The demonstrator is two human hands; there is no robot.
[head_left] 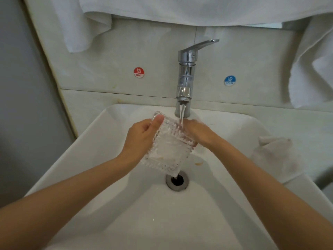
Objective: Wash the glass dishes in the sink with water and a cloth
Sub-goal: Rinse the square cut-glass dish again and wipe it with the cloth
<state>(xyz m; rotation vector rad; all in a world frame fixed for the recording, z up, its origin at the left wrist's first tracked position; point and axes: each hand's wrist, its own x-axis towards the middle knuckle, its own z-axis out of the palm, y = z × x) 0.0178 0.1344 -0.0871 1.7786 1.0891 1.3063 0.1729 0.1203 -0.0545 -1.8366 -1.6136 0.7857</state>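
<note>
A clear, square cut-glass dish [168,148] with a ribbed edge is held tilted over the white sink [111,204], under the running water of the chrome tap [185,76]. My left hand [142,134] grips its left edge, thumb on the upper corner. My right hand [200,131] holds the right edge, its fingers partly hidden behind the glass and wet from the stream. Water runs off the dish's lower corner into the drain [177,180]. A white cloth [275,150] lies crumpled on the counter to the right of the sink.
White towels [313,69] hang over the wall at the top and right. A red hot sticker [139,72] and a blue cold sticker [230,80] sit on the tiles beside the tap. A small brownish smear [199,163] marks the basin near the drain.
</note>
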